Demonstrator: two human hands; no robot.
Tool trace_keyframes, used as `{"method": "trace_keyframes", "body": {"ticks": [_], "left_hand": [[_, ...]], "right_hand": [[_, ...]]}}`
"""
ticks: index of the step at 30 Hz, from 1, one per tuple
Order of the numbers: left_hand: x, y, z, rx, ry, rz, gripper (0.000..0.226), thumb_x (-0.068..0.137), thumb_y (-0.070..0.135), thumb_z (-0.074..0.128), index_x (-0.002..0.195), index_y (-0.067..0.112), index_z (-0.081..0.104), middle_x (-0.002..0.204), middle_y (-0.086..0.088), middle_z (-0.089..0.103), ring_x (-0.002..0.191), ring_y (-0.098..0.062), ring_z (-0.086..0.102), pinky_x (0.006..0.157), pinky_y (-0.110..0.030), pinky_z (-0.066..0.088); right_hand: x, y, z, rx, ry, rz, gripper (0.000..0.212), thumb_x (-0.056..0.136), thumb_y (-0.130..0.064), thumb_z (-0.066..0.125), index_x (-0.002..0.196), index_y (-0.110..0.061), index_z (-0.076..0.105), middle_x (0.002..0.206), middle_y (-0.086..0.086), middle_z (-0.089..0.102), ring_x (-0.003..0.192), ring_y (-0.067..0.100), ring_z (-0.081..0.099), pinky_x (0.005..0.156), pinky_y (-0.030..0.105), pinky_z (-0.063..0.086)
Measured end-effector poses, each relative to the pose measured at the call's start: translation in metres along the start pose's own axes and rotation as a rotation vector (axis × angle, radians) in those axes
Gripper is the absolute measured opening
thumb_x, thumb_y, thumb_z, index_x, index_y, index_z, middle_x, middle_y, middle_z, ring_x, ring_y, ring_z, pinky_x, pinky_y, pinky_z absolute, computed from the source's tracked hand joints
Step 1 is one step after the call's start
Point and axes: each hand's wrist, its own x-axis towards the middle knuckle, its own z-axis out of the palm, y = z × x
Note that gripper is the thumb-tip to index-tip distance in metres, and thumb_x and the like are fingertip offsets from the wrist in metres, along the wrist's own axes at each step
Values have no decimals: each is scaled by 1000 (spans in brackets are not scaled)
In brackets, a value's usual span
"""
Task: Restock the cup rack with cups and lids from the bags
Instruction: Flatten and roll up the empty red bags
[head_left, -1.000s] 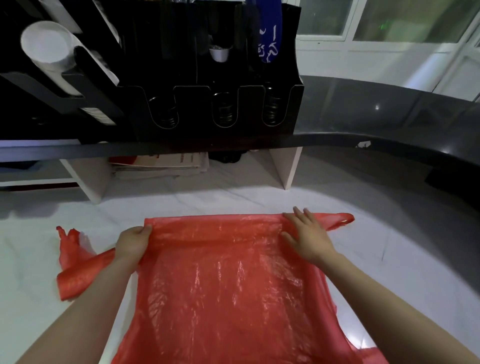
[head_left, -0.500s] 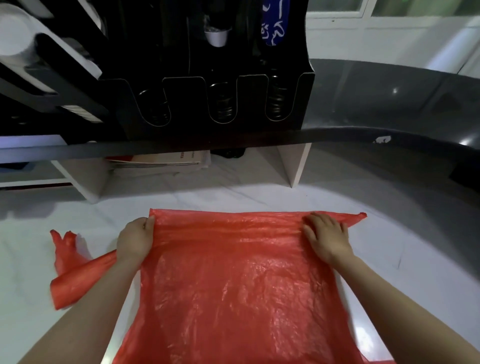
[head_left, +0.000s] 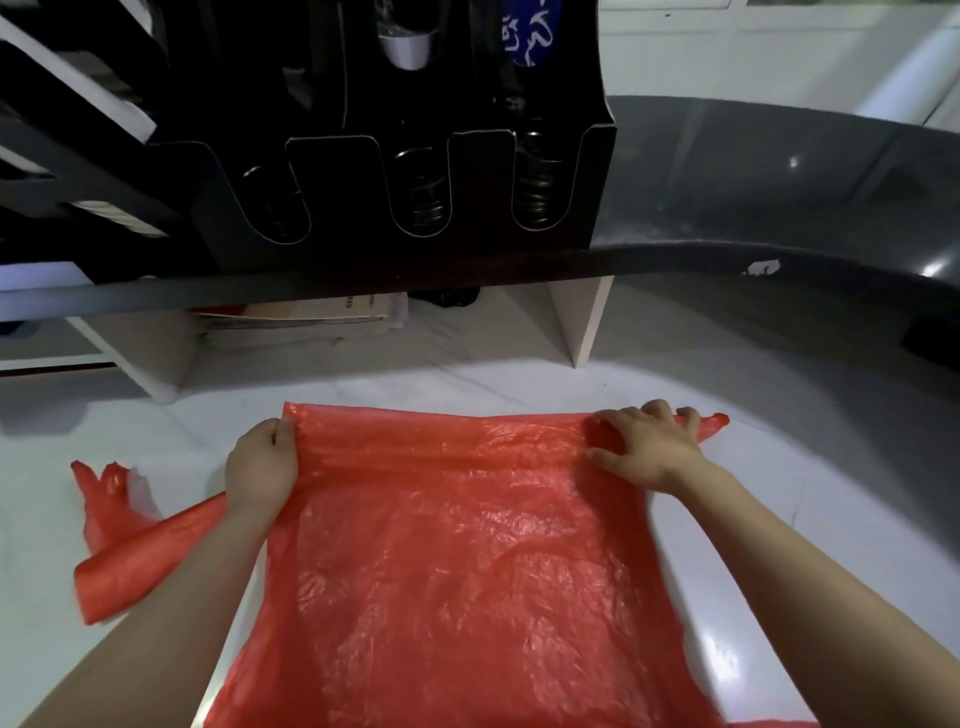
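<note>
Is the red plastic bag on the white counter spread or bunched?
Spread out flat: the red plastic bag lies as a smooth sheet on the white counter, left hand and right hand at its far edge.

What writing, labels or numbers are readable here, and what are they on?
Nothing can be quoted in full.
Blue item in the black rack: white characters, cut off at the frame's edge, unreadable.
Papers under the shelf: small red print, too blurred.
Red bag: no print visible.

1 head-worn camera looks forward-down, near the counter (head_left: 156, 426).
</note>
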Motion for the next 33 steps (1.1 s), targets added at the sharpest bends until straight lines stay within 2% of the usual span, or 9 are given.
{"method": "trace_keyframes", "body": {"ticks": [2,5,11,14,20,24,29,31,33], "left_hand": [[-2,4,0,-29,57,14,48,103,30,32,59,11,38,58,-6,46,56,-23,41,56,-36,27],[-5,7,-2,-71,146,13,44,103,27,30,64,8,40,61,-5,44,60,-26,41,59,-36,28],[-3,2,-7,-69,215,14,43,103,26,32,68,4,43,67,-14,49,65,-31,45,60,-36,30],[0,-3,-8,-38,226,10,40,102,24,35,69,4,47,76,-25,54,71,-35,49,63,-38,33],[1,-7,-9,-57,216,-60,38,101,22,37,73,0,51,75,-23,56,67,-28,43,63,-35,29],[1,-1,-7,-52,186,-57,34,100,21,41,77,1,57,81,-25,61,69,-26,43,64,-34,29],[0,5,-4,-3,135,-60,36,98,29,48,86,0,67,87,-24,66,81,-41,57,65,-33,33],[-3,14,-1,6,122,-50,30,97,25,49,91,1,67,92,-24,67,86,-42,58,68,-37,37],[-8,30,4,-33,102,-38,23,95,16,48,109,4,62,106,-23,65,98,-42,58,80,-41,43]], "right_hand": [[2,-1,-2,24,1,0,60,78,-71,45,130,-41,44,128,-8,53,125,22,33,101,51,12],[7,-3,-8,73,-1,-28,55,76,-65,56,122,-36,50,117,-6,57,118,22,39,99,48,19],[10,2,-26,426,-70,-143,22,75,-31,76,83,-27,56,76,-12,54,81,18,54,63,25,35],[12,6,-28,525,-59,-154,17,75,-23,77,80,-23,61,77,-8,60,74,14,56,63,24,39],[14,18,-22,705,-79,-57,15,76,-27,79,73,-22,65,64,-8,67,56,6,55,52,13,40],[15,27,-18,612,-93,-26,14,78,-33,77,71,-27,66,73,-8,66,66,6,59,57,17,42],[16,41,-24,284,-5,45,31,83,-53,64,79,-23,67,76,-3,62,72,18,55,57,28,37],[16,45,-26,128,106,108,34,85,-56,59,90,-23,67,83,1,64,81,24,56,65,30,40],[14,44,-23,3,227,127,34,88,-52,57,107,-26,65,101,5,67,99,28,57,85,36,41]]}}
